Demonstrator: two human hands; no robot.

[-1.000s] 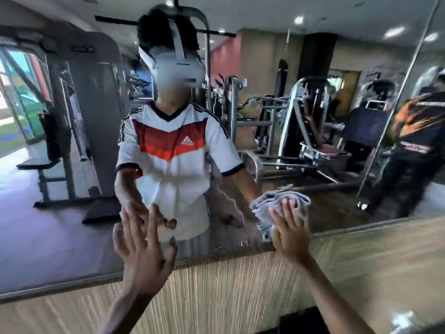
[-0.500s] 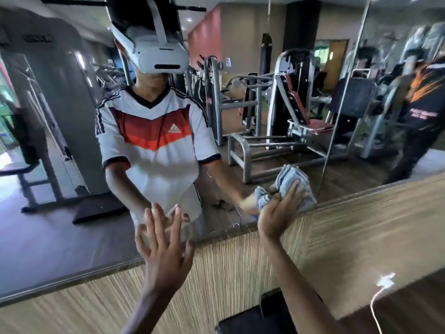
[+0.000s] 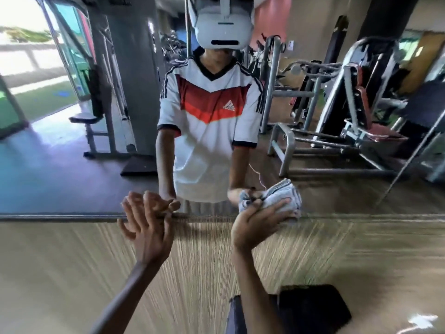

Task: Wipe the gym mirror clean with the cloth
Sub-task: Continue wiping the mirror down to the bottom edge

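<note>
The gym mirror (image 3: 72, 177) fills the upper half of the head view, its lower edge running across at mid-height above a striped wood-grain wall panel (image 3: 60, 261). My right hand (image 3: 257, 227) grips a bunched grey cloth (image 3: 286, 194) and holds it against the glass right at the mirror's bottom edge, right of centre. My left hand (image 3: 147, 225) is raised with fingers straight and spread, fingertips at the mirror's lower edge, holding nothing. Both hands are mirrored in the glass along with my reflection.
The mirror reflects weight machines (image 3: 349, 116) on the right, a bench (image 3: 96, 131) and a bright doorway on the left. A vertical seam in the mirror (image 3: 409, 160) slants at the right. A dark flat object (image 3: 313, 309) lies below my right forearm.
My view has shifted so the mirror's lower edge now runs level. My right hand carried the cloth down to the bottom edge; my left hand stayed raised and open at the edge.
</note>
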